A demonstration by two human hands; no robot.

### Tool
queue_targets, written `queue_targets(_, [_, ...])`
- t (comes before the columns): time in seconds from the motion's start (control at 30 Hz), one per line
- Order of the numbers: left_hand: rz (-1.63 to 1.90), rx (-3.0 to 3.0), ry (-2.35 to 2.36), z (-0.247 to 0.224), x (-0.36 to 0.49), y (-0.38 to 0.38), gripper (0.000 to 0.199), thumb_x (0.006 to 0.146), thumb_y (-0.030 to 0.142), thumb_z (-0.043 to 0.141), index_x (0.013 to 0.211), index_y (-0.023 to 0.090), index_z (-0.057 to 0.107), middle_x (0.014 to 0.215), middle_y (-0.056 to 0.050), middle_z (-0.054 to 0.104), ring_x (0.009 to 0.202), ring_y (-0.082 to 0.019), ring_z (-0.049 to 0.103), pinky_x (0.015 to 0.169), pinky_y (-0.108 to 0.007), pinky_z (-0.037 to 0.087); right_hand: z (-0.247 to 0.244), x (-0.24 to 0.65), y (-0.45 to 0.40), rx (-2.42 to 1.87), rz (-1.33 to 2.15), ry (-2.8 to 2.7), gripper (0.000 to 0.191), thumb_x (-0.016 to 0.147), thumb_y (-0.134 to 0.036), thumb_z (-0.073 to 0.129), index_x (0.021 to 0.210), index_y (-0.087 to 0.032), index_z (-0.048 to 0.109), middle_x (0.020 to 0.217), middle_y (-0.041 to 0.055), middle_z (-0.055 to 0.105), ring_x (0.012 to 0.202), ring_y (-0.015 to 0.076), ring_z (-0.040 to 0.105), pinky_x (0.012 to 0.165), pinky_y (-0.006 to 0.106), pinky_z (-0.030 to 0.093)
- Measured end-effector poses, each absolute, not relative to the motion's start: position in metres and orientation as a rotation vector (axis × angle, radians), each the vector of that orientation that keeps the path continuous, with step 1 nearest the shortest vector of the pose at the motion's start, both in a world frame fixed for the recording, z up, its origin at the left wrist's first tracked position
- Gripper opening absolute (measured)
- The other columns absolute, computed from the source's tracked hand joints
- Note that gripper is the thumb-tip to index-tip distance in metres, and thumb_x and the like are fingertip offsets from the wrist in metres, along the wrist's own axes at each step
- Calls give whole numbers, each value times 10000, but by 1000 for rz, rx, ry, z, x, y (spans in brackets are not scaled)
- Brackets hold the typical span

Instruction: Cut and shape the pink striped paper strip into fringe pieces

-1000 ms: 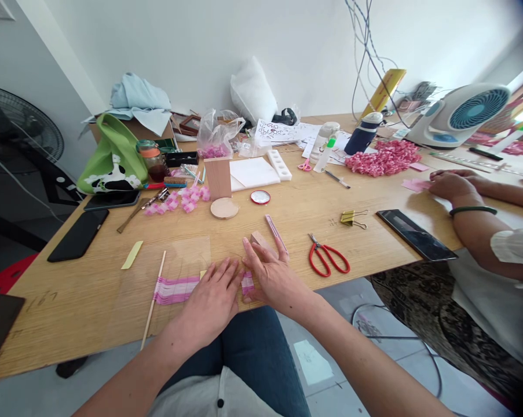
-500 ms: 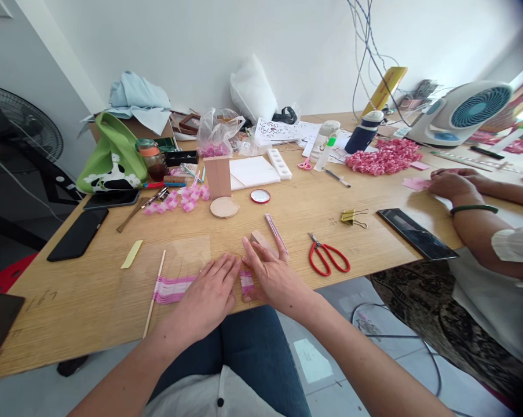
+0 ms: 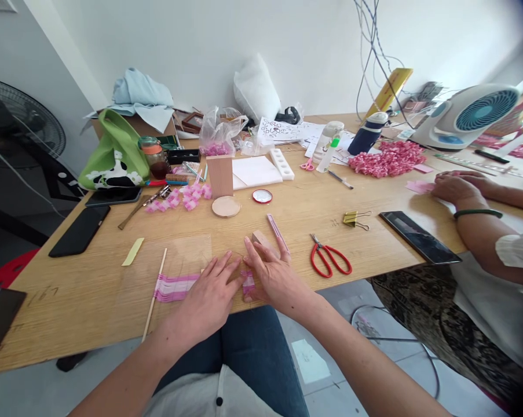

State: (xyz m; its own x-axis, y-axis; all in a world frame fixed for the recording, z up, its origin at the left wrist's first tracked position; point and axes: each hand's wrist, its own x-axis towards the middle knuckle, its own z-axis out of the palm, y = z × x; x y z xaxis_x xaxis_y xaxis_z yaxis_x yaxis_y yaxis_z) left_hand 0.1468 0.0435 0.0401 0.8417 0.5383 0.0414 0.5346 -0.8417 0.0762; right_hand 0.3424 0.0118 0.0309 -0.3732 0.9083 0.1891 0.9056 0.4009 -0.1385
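Note:
A pink-and-white gathered fabric strip (image 3: 178, 288) lies near the table's front edge, its left end at a thin wooden stick (image 3: 155, 292). My left hand (image 3: 212, 289) lies over the strip with its fingers stretched out, hiding the middle part. Close by on the right, my right hand (image 3: 273, 278) has its fingers spread, with the thumb low by the strip's right end. Just beyond those fingers sits a small wooden block (image 3: 261, 238), partly covered. Beneath the strip's left part is a clear plastic sheet (image 3: 135, 284).
Red-handled scissors (image 3: 328, 258), a pink-handled slim tool (image 3: 277, 231) and a gold binder clip (image 3: 355, 220) lie to the right. Phones (image 3: 79, 231) and a yellow paper strip (image 3: 133, 252) are at the left. Another person's hands (image 3: 454, 188) are at the far right.
My left hand has shifted slightly, its fingers a little more apart. My right hand stays almost the same. The whole view has shifted a little.

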Motion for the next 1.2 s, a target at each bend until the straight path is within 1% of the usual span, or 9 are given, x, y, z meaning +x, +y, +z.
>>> queue_targets(0.23, [157,2946,899,44,146,45,485,822,28,426,1270,159,557,1467,-105,445,1418,-267,292,1146,-480,296,34,342,10,-1584,42,-2416,1286,780,-428,739,1430,-90,-317,1367,214,532,1373,349,340,1123,643,26])
queue_targets(0.37, [300,2879,911,43,149,47,539,844,36,394,1370,138,451,1435,-96,489,1410,-238,314,1154,-463,294,35,342,10,-1584,19,-2419,1279,788,-378,739,1419,-106,-340,1403,213,496,1376,351,335,1125,639,39])
queue_targets(0.47, [390,2786,958,37,154,51,520,888,97,403,1406,149,393,1428,-113,491,1381,-232,369,1128,-454,343,35,343,10,-1583,15,-2430,1258,804,-344,724,1413,-114,-352,1453,213,432,1384,349,321,1131,626,34])
queue_targets(0.57, [419,2678,966,30,159,54,591,873,123,455,1446,147,312,1446,-146,459,1360,-239,402,1101,-451,383,36,343,10,-1599,56,-2437,1271,803,-365,720,1399,-129,-377,1478,207,398,1386,345,316,1131,620,13])
queue_targets(0.77, [433,2566,923,28,165,55,701,839,67,423,1492,161,183,1516,-137,360,1390,-225,353,1137,-460,323,39,343,10,-1654,118,-2449,1193,840,-362,659,1410,-107,-357,1408,193,497,1413,314,270,1133,602,-2])
queue_targets(0.9, [351,2576,944,31,165,55,707,843,76,431,1495,140,166,1523,-148,341,1407,-221,320,1156,-458,275,39,343,10,-1651,146,-2441,1154,829,-383,650,1456,-105,-278,1398,192,508,1417,313,264,1129,609,-11])
queue_targets(1.0, [268,2593,942,33,164,56,704,868,144,485,1495,132,167,1517,-158,350,1413,-230,308,1158,-462,258,38,344,10,-1636,145,-2440,1129,830,-400,641,1474,-96,-235,1381,199,522,1426,311,245,1126,615,-14])
queue_targets(1.1, [217,2601,938,35,163,56,661,899,251,527,1476,128,227,1510,-170,356,1415,-242,302,1154,-460,257,35,345,11,-1621,129,-2446,1142,818,-428,648,1478,-80,-216,1346,209,550,1425,312,246,1125,616,-18])
queue_targets(1.2, [178,2610,940,36,163,56,646,900,298,562,1455,127,279,1504,-162,371,1423,-244,284,1155,-442,249,33,346,11,-1613,109,-2457,1204,780,-479,678,1475,-73,-217,1343,225,544,1420,316,258,1123,616,-25])
